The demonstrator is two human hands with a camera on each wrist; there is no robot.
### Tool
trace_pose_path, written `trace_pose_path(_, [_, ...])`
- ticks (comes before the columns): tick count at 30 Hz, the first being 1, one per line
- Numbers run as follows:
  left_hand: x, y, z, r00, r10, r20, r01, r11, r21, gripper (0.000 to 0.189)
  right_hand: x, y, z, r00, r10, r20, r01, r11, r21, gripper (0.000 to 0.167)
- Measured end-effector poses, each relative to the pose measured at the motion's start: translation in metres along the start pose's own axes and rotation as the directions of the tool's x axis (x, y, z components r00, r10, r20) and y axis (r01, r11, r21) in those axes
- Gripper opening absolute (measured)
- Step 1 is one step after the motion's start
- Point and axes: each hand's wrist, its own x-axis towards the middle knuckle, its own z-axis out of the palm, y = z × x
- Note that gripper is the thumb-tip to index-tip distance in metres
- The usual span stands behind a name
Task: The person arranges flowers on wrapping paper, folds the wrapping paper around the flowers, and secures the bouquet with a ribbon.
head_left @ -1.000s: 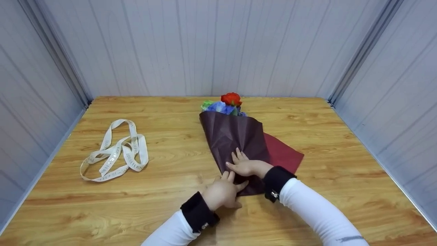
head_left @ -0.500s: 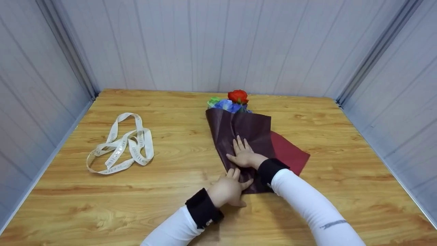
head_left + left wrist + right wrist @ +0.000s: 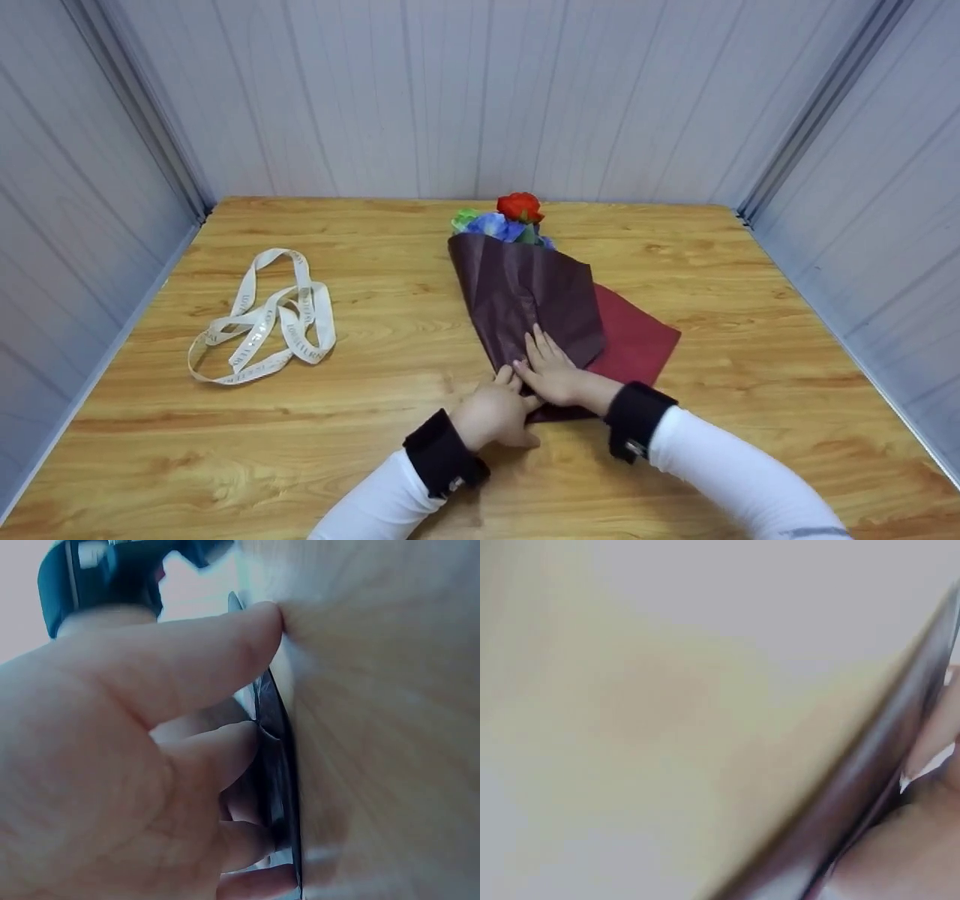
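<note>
Where paper wraps, flowers partly hidden

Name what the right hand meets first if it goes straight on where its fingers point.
Beyond the dark paper under it, the right hand would likely meet the blue flowers first, though depth is unclear.

the head camera looks forward and down from six o'clock of the table; each wrist camera sits close, left hand at eight, right hand at four o'clock; all share the dark paper.
</note>
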Motion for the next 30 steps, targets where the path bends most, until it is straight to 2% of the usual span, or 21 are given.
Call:
trace_pose_path(3, [0.002, 0.000, -0.001, 1.000, -0.010, 0.020, 0.010, 1.000, 0.014, 0.068, -0.014, 0.015, 0.002, 0.999, -0.031, -0.006, 0.031, 0.999, -0.011, 0.073])
trace_pose_path(5, [0.002, 0.000, -0.002, 0.999, -0.019, 0.029, 0.019, 1.000, 0.018, 0.069, -0.019, 0.029, 0.001, 0.999, -0.038, -0.029, 0.036, 0.998, -0.054, 0.071])
trace_pose_path(9, [0.002, 0.001, -0.002, 0.999, -0.026, 0.031, 0.026, 1.000, 0.009, 0.071, -0.025, 0.059, -0.009, 0.995, 0.001, -0.099, -0.018, 0.986, -0.166, 0.063])
trace_pose_path(13, [0.001, 0.001, -0.002, 0.999, -0.027, 0.036, 0.027, 1.000, -0.001, 0.071, -0.030, 0.077, -0.023, 0.993, 0.078, -0.088, -0.093, 0.977, -0.190, 0.057])
trace_pose_path(20, [-0.001, 0.001, -0.002, 0.999, -0.029, 0.039, 0.030, 1.000, 0.000, 0.071, -0.030, 0.075, -0.037, 0.969, 0.248, -0.027, -0.249, 0.961, -0.120, 0.056])
trace_pose_path(25, [-0.001, 0.002, -0.003, 0.999, -0.021, 0.030, 0.021, 1.000, 0.005, 0.071, -0.025, 0.075, -0.043, 0.946, 0.324, 0.017, -0.320, 0.940, -0.117, 0.056])
trace_pose_path(30, [-0.001, 0.002, -0.003, 1.000, -0.012, 0.024, 0.012, 1.000, 0.008, 0.071, -0.024, 0.084, -0.052, 0.918, 0.397, 0.006, -0.394, 0.913, -0.104, 0.055])
